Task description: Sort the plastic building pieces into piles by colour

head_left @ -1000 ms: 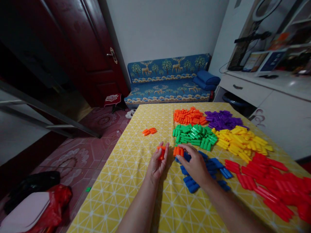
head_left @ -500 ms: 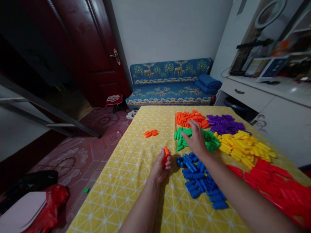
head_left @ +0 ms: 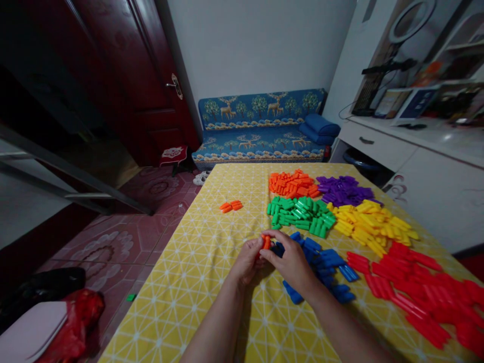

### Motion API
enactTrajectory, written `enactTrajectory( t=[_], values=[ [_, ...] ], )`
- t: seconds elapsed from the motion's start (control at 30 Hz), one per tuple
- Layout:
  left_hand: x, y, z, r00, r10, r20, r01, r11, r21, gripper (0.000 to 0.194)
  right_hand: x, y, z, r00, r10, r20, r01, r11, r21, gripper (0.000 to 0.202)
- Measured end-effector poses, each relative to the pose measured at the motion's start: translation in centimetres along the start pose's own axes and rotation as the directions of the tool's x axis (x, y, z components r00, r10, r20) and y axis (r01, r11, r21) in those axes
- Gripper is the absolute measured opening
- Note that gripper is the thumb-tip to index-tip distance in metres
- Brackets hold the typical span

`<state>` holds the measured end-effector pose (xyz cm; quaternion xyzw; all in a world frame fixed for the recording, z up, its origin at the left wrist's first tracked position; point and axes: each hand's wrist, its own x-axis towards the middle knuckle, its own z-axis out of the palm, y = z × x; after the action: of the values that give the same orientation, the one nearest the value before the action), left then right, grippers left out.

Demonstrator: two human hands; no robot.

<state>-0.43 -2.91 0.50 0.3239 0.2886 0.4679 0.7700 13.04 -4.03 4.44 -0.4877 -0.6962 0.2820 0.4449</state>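
My left hand [head_left: 247, 259] is closed around an orange plastic building piece [head_left: 266, 242] above the near middle of the table. My right hand [head_left: 289, 257] meets it from the right, its thumb and fingers pinched on the same orange piece. Whether that is one piece or two joined pieces I cannot tell. Beyond the hands, a small group of orange pieces [head_left: 231, 206] lies on the cloth to the left. Under and beside my right hand is a pile of blue pieces [head_left: 328, 259], partly hidden by it.
Piles of orange pieces [head_left: 293, 184], green pieces [head_left: 300, 214], purple pieces [head_left: 346, 191], yellow pieces [head_left: 372, 224] and red pieces [head_left: 423, 287] cover the right side of the yellow tablecloth [head_left: 181, 297]. A blue sofa [head_left: 257, 136] stands behind the table, a white cabinet [head_left: 423, 181] to the right.
My right hand has come back from over the green and orange piles to my left hand and now touches the orange piece there. The view has shifted slightly.
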Motion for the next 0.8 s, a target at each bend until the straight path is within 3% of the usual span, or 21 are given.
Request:
enactTrajectory(
  t=[0.17, 0.3, 0.43, 0.53, 0.67, 0.8],
  values=[
    [0.1, -0.1, 0.2, 1.0, -0.003, 0.014, 0.003, 1.0, -0.022, 0.052, -0.6, 0.0, 0.3, 0.985, -0.011, -0.17, 0.016, 0.999, 0.033, 0.021],
    [0.3, 0.4, 0.3, 0.998, 0.004, -0.062, -0.016, 0.983, -0.183, 0.05, -0.8, 0.2, -0.1, 0.958, 0.109, -0.264, -0.078, 0.989, 0.127, 0.018],
    [0.2, 1.3, 0.2, 0.995, -0.013, -0.102, -0.03, 0.912, -0.409, 0.046, -0.9, 0.4, -0.5, 0.954, 0.184, -0.238, -0.131, 0.966, 0.223, 0.026],
    [0.1, 1.5, -0.1, 0.994, 0.002, -0.105, -0.054, 0.87, -0.49, 0.039, -1.0, 0.8, -0.7, 0.955, 0.204, -0.216, -0.145, 0.955, 0.257, 0.029],
    [0.1, 1.1, -0.7, 0.992, 0.062, -0.108, -0.109, 0.845, -0.523, 0.044, -1.1, 1.5, -1.3, 0.948, 0.209, -0.24, -0.152, 0.96, 0.234, 0.031],
    [0.4, 0.7, -0.6, 0.982, 0.08, -0.17, -0.152, 0.87, -0.468, 0.052, -0.2, 2.5, -2.4, 0.961, 0.183, -0.207, -0.165, 0.981, 0.102, 0.029]
  ],
)
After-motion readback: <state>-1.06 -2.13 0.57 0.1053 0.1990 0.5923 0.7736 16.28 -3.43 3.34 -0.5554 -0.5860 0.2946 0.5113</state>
